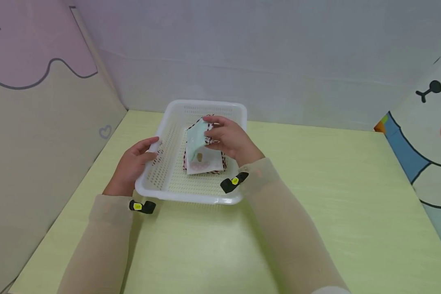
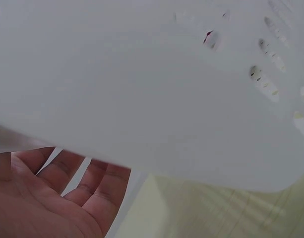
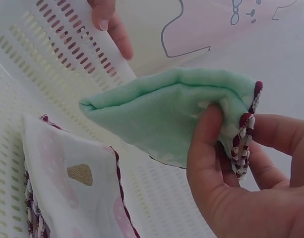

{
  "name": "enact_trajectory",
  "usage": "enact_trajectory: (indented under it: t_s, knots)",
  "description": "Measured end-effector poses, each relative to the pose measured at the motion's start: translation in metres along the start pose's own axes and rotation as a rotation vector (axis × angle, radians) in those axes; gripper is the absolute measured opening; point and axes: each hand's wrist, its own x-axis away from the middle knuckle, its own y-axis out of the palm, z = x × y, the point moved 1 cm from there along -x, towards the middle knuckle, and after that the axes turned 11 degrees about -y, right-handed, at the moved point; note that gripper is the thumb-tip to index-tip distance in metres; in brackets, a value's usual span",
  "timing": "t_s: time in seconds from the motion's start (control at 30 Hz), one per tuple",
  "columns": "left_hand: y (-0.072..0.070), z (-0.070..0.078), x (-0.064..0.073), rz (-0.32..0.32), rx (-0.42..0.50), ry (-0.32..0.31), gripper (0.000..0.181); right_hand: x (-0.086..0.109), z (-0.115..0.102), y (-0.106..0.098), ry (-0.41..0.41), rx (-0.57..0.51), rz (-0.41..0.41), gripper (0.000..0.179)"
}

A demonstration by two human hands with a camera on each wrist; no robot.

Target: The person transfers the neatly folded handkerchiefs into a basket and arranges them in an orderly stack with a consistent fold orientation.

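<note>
My right hand [image 1: 232, 138] pinches a folded mint-green cloth [image 3: 152, 119] between thumb and fingers, at the edge with dark red and white trim. It is lifted and tilted over a white folded cloth [image 1: 206, 163] with pink patches and a tan mark, which lies in a white plastic basket [image 1: 191, 197]. In the right wrist view, the white cloth [image 3: 85, 183] sits lower left, apart from the green one. My left hand [image 1: 131, 166] grips the basket's left rim, thumb and fingers on either side. The left wrist view shows those fingers [image 2: 104, 191] partly behind the basket wall [image 2: 142, 99].
The basket stands on a pale yellow-green table [image 1: 334, 183], near the back wall [image 1: 279, 65]. A panel [image 1: 51, 134] with a drawn heart borders the table on the left. On the right is a panel [image 1: 437, 143] with a cartoon face.
</note>
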Motion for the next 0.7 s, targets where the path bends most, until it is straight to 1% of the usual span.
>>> enact_trajectory:
  t_s: [0.23,0.5,0.7]
  knots:
    - [-0.0025,-0.0007,0.0031,-0.013,0.014,-0.005,0.046,0.0009,-0.0006,0.0023,-0.017,0.003,-0.017,0.05]
    - [-0.0056,-0.0033,0.0033,-0.024,0.031,0.024,0.048,0.0044,-0.0049,0.0067,0.009,0.021,-0.032,0.047]
    - [-0.0071,-0.004,0.0043,-0.011,0.019,0.021,0.048,0.0089,-0.0064,0.0054,0.014,0.051,-0.038,0.049]
